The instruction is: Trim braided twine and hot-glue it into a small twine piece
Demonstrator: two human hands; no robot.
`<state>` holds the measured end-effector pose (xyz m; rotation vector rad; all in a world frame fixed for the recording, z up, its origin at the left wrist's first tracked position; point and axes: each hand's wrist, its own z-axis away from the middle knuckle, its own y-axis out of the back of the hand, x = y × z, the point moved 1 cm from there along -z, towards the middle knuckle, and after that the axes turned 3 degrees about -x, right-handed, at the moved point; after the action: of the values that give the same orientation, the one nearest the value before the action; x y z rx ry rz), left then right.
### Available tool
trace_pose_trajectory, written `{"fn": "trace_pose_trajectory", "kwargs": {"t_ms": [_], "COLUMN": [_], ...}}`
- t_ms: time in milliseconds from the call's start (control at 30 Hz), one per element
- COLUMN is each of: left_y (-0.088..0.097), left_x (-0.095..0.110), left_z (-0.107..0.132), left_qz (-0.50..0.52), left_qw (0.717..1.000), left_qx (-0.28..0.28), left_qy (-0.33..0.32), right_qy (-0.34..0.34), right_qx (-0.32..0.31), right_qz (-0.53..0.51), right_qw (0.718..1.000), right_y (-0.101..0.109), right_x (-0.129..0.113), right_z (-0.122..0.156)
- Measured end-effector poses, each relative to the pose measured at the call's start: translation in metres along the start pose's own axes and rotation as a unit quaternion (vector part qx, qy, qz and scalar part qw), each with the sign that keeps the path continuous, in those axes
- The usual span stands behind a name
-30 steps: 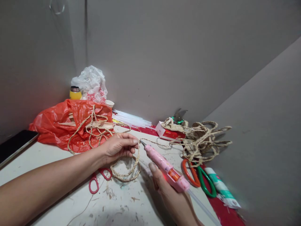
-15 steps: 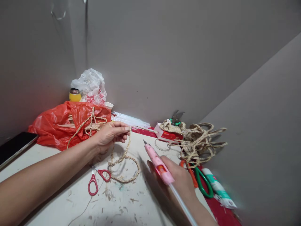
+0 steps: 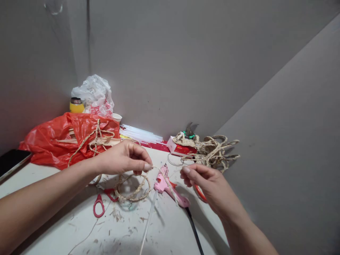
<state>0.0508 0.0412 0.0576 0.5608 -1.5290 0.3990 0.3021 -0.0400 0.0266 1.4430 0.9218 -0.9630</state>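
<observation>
My left hand (image 3: 124, 157) pinches the thin end of a braided rope (image 3: 134, 198), whose coiled loops hang or rest just below the fingers. From that pinch a loose strand trails right, across a pink glue gun (image 3: 161, 181). The glue gun lies on the table between my hands, with a clear glue stick (image 3: 148, 219) at its back. My right hand (image 3: 209, 184) is right of the glue gun, thumb and fingertips pressed together. Whatever they hold, if anything, is too fine to make out. Red-handled scissors (image 3: 98, 206) lie below my left wrist, partly covered.
A red plastic bag (image 3: 50, 138) with rope on it fills the back left, near a phone (image 3: 13, 161). Glue sticks (image 3: 140, 134), a red-and-white box (image 3: 180, 148) and a heap of braided rope (image 3: 215, 154) line the back. Scraps litter the white table (image 3: 119, 233).
My right hand has let go of the glue gun, which now lies on the table, and its fingers are pinched. My left hand has come lower with the braided rope, now gathered in loops.
</observation>
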Motion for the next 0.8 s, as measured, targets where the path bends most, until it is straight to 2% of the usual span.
{"fn": "trace_pose_trajectory", "kwargs": {"t_ms": [33,100,133,233,367,500,800], "left_y": [-0.004,-0.013,-0.017,-0.025,-0.028,-0.030,-0.032], "left_x": [-0.001,-0.002,-0.003,-0.003,-0.002,-0.003,-0.005], "left_z": [0.000,0.001,0.001,0.002,0.002,0.002,0.001], "left_qz": [-0.008,-0.020,-0.026,-0.047,-0.073,-0.087,-0.115], "left_qw": [1.000,0.999,0.999,0.998,0.996,0.995,0.992], "left_qx": [-0.016,-0.036,-0.042,-0.050,-0.054,-0.053,-0.042], "left_qy": [0.003,0.007,0.004,-0.009,-0.013,-0.015,-0.024], "right_qy": [-0.002,-0.041,-0.058,-0.078,-0.106,-0.119,-0.112], "right_qx": [0.006,-0.034,-0.062,-0.092,-0.116,-0.135,-0.128], "right_qz": [-0.077,-0.177,-0.200,-0.236,-0.296,-0.317,-0.311], "right_qw": [0.997,0.983,0.976,0.964,0.942,0.931,0.935], "right_y": [-0.006,-0.021,-0.030,-0.048,-0.057,-0.060,-0.064], "right_x": [-0.003,-0.008,-0.009,-0.012,-0.012,-0.012,-0.010], "right_z": [0.003,0.010,0.013,0.020,0.022,0.022,0.022]}}
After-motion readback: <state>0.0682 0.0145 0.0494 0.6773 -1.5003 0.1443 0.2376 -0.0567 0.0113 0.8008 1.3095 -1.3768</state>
